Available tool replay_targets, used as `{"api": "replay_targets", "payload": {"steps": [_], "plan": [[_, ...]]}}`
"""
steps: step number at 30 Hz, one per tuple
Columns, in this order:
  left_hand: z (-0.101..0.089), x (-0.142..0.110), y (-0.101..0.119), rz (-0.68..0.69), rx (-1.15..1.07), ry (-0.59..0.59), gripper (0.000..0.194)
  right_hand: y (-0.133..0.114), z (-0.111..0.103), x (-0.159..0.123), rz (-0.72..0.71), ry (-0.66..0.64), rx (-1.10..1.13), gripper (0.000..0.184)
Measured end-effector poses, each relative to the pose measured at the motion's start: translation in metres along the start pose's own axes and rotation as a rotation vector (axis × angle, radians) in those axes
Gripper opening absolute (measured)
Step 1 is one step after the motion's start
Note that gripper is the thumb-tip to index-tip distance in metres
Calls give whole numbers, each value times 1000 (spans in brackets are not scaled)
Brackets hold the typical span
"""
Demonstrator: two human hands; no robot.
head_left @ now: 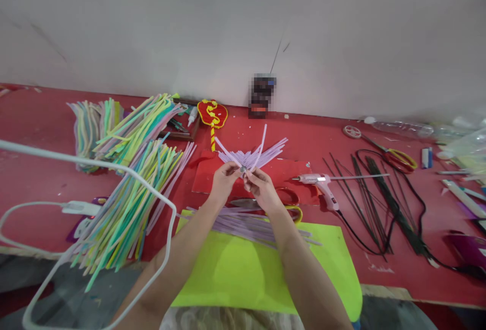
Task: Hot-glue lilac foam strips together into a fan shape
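Note:
My left hand (224,179) and my right hand (260,186) meet over the red table (45,132), both pinched on the base of a fan of lilac pipe cleaners (252,155) that spreads up and outward. Under my wrists lies a loose bunch of lilac pipe cleaners (243,221) on a lime-green sheet (243,269). A red felt piece (288,173) lies just beyond my hands, with red-handled scissors (290,199) beside my right wrist.
Pastel pipe cleaner heaps (129,188) fill the left side, crossed by a white cable (94,165). A pink glue gun (322,186), dark wire stems (379,198), yellow-handled scissors (395,155) and a plastic bottle (398,128) lie right. A red-and-yellow ornament (212,113) sits by the wall.

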State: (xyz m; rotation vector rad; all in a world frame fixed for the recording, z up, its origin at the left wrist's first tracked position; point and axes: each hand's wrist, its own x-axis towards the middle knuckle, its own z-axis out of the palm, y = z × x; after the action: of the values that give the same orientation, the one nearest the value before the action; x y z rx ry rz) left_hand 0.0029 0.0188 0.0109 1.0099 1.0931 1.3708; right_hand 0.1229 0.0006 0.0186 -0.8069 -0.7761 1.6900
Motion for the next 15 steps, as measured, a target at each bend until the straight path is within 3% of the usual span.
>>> {"api": "replay_targets", "payload": {"steps": [15], "plan": [[-2, 3, -16, -33, -112, 42, 24, 3, 4, -1, -39, 14, -70, 27]]}}
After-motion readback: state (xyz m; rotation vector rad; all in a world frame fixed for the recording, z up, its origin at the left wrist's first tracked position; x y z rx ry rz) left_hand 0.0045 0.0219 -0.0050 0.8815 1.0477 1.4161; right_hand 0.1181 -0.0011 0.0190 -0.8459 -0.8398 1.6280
